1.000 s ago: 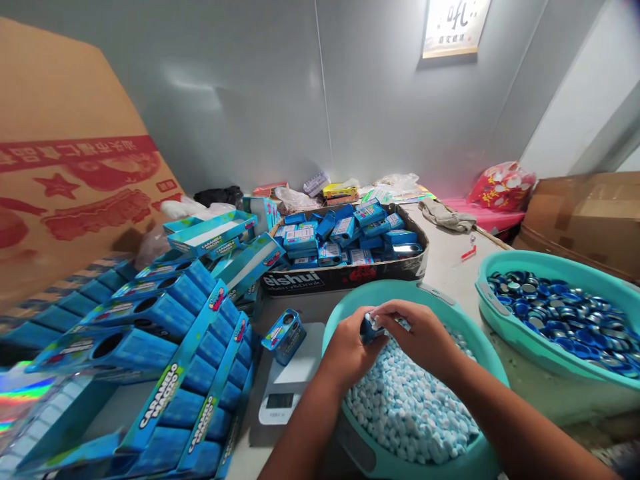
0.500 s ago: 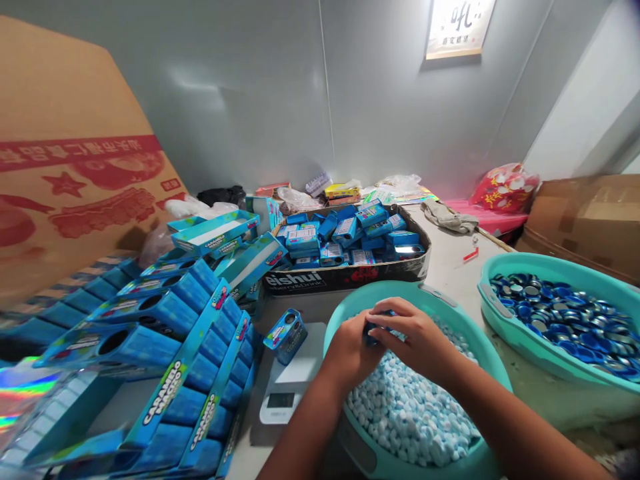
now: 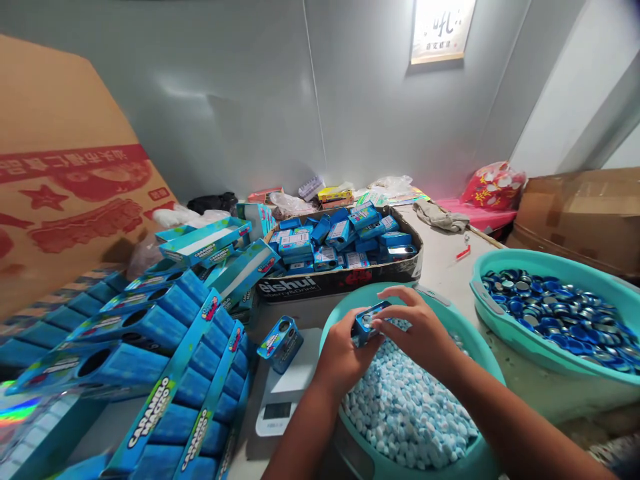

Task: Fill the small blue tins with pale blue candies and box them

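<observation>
Both my hands meet over a teal basin [image 3: 350, 307] full of pale blue and white candies [image 3: 405, 413]. My left hand [image 3: 343, 357] grips a small blue box [image 3: 367, 322] from below. My right hand [image 3: 423, 330] pinches the same box at its top right end. The box is tilted, its windowed face turned up. Another small blue box [image 3: 280, 343] stands on a white scale [image 3: 287, 393] just left of the basin.
A second teal basin [image 3: 483, 283] of blue metal lids [image 3: 555, 310] sits at right. A cardboard tray [image 3: 345, 280] of filled blue boxes lies behind. Blue display cartons [image 3: 165, 333] pile up at left beside a large brown carton [image 3: 65, 167]. Clutter lines the back wall.
The small box has been lifted and turned so its face shows between my fingers. My view has shifted slightly right and down.
</observation>
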A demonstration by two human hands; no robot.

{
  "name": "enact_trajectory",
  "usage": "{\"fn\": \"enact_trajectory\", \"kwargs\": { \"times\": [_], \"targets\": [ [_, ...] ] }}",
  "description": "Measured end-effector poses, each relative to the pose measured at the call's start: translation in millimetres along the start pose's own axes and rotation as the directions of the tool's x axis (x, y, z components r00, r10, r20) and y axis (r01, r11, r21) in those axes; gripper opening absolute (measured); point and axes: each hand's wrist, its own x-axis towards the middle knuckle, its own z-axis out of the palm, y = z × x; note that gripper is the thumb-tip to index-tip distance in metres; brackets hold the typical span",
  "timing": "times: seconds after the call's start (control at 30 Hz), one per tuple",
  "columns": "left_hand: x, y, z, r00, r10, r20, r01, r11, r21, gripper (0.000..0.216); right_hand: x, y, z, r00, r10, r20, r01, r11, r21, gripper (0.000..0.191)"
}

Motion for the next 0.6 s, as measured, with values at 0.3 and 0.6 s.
{"fn": "enact_trajectory", "kwargs": {
  "times": [0.3, 0.6],
  "targets": [
    [0, -1, -1, 0.999, 0.038, 0.012, -0.038, 0.999, 0.026, 0.036, -4, -7, 1, 0.991, -0.030, 0.132, 0.039, 0.997, -0.065, 0.018],
    [-2, -6, -1, 0.996, 0.036, -0.081, -0.032, 0.999, 0.042, 0.048, -3, -11, -3, 0.978, -0.043, 0.203, 0.048, 0.999, -0.018, 0.020]
  ]
}}
